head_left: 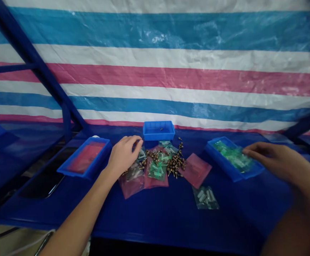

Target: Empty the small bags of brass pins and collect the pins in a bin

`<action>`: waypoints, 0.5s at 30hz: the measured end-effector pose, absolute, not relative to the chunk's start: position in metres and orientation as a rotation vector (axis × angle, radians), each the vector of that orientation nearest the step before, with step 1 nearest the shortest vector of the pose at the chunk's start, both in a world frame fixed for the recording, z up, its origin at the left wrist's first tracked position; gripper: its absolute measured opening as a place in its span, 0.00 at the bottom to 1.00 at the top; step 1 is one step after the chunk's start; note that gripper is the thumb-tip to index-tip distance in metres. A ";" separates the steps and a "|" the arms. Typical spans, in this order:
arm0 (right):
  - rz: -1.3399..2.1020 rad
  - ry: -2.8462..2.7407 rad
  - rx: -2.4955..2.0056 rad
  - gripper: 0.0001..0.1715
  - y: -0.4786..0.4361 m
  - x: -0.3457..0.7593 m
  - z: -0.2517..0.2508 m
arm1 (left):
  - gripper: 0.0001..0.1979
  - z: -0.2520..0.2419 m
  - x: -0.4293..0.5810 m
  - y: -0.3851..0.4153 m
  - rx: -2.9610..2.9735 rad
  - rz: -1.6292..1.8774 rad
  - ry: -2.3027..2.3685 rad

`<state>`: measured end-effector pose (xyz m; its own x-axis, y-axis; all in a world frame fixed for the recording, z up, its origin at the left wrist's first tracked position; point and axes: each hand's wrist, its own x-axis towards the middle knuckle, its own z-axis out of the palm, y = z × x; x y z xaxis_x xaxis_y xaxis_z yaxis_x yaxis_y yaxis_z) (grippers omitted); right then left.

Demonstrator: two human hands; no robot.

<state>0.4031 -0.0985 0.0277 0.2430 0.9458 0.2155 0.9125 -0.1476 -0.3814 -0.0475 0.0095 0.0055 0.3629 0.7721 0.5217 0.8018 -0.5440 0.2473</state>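
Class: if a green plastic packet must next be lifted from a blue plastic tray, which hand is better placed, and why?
Probably the right hand: its fingertips are at the green plastic packets in their rectangular blue plastic tray. The left hand is farther away, beside the brass-coloured metal parts.

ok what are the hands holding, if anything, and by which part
Uncertain: the right hand may pinch a green packet by its edge; nothing shows held in the left hand.

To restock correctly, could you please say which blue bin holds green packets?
The right bin, nearest the right hand; the left bin holds pink plastic, the middle bin shows no green.
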 end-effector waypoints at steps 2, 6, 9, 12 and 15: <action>0.001 -1.703 -2.127 0.19 -0.102 0.401 0.030 | 0.12 0.005 -0.046 0.009 -2.548 -0.931 -1.479; -0.521 -1.513 -2.039 0.18 -0.098 0.355 0.046 | 0.12 0.003 -0.046 0.011 -2.535 -0.911 -1.498; -0.410 -1.674 -1.820 0.15 -0.081 0.304 0.046 | 0.12 0.001 -0.047 0.012 -2.519 -0.896 -1.507; -0.183 -2.021 -1.622 0.11 -0.061 0.265 0.023 | 0.12 -0.001 -0.049 0.014 -2.502 -0.872 -1.518; -0.129 -2.226 -1.592 0.15 -0.046 0.247 -0.007 | 0.12 -0.003 -0.050 0.016 -2.505 -0.825 -1.518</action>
